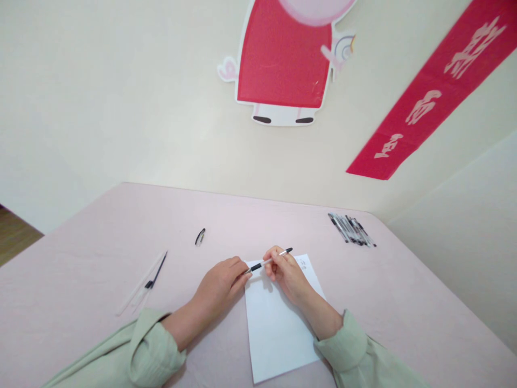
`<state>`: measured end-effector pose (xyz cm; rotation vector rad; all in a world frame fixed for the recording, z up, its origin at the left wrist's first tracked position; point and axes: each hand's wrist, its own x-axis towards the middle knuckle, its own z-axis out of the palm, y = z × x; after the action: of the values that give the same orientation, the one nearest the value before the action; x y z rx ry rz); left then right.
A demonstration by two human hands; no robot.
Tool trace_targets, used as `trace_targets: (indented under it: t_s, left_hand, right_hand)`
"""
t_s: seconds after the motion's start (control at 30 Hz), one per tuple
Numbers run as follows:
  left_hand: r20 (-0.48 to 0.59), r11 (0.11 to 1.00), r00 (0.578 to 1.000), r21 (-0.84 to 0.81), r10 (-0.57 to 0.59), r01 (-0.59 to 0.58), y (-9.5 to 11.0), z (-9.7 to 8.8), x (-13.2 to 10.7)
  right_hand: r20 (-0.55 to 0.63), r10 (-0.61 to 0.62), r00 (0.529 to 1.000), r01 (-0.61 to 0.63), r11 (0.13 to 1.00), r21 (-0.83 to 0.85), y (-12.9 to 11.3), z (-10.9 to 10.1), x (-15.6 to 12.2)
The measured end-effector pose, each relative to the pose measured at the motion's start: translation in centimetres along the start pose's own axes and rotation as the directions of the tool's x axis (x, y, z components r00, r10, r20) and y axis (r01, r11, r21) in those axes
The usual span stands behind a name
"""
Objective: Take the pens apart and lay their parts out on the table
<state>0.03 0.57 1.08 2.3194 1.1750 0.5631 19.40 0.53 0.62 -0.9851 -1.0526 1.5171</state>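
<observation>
Pen [256, 267] with a black grip slants over the twelve o'clock edge of the white paper [283, 337], the left hand [224, 277] pinching its tip end, the right hand [286, 272] gripping its barrel. Loose pen parts [148, 284] lie at nine o'clock from it, a bundle of pens [351, 230] at two, on the pink table [72, 323].

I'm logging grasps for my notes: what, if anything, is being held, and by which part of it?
A pen: the left grip pinches the end beyond its black band, while the right grip holds it around the middle.
</observation>
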Motion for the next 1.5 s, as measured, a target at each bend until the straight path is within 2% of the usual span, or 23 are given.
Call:
trace_targets:
  t_s: [0.3,0.5,0.57,0.7,0.77,0.9,1.07,1.3,1.4,1.5]
  left_hand:
    - [0.034,0.999,0.999,0.037,0.032,-0.033,-0.3,0.2,0.11]
    - [0.048,0.998,0.999,-0.055,0.021,-0.019,-0.34,0.11,0.21]
    - [0.032,0.995,0.999,-0.104,0.006,-0.003,-0.13,-0.01,0.18]
    - [-0.071,0.982,0.993,-0.169,-0.096,0.083,0.24,-0.18,0.07]
    - [-0.1,0.984,0.99,-0.161,-0.095,0.078,0.29,-0.28,0.05]
    - [-0.082,0.996,0.996,-0.086,-0.031,0.024,0.21,-0.47,0.07]
    - [-0.078,0.992,0.993,-0.096,-0.092,0.085,0.23,-0.4,0.02]
    - [-0.023,0.997,0.998,-0.057,-0.055,0.053,0.21,-0.27,0.08]
    - [-0.042,0.993,0.995,-0.076,-0.09,0.086,0.27,-0.31,0.07]
    - [-0.046,0.997,0.998,-0.063,-0.052,0.049,0.26,-0.27,0.06]
  right_hand:
    - [0.034,0.009,0.999,-0.009,1.0,0.002,0.2,-0.15,0.05]
    - [0.063,0.022,0.998,-0.025,0.999,0.042,-0.01,-0.19,-0.05]
    - [0.051,0.03,0.998,-0.033,0.998,0.062,0.11,-0.23,0.0]
    - [0.022,0.039,0.999,-0.04,0.996,0.085,0.31,-0.27,0.13]
    - [0.016,0.041,0.999,-0.042,0.995,0.092,0.26,-0.2,0.14]
    - [0.014,0.032,0.999,-0.033,0.995,0.092,0.08,-0.03,0.08]
    - [0.012,0.036,0.999,-0.037,0.994,0.099,0.28,-0.11,0.13]
    - [0.015,0.03,0.999,-0.032,0.996,0.089,0.29,-0.06,0.1]
    - [0.008,0.034,0.999,-0.035,0.995,0.094,0.26,-0.06,0.11]
    - [0.007,0.039,0.999,-0.039,0.994,0.099,0.31,-0.13,0.15]
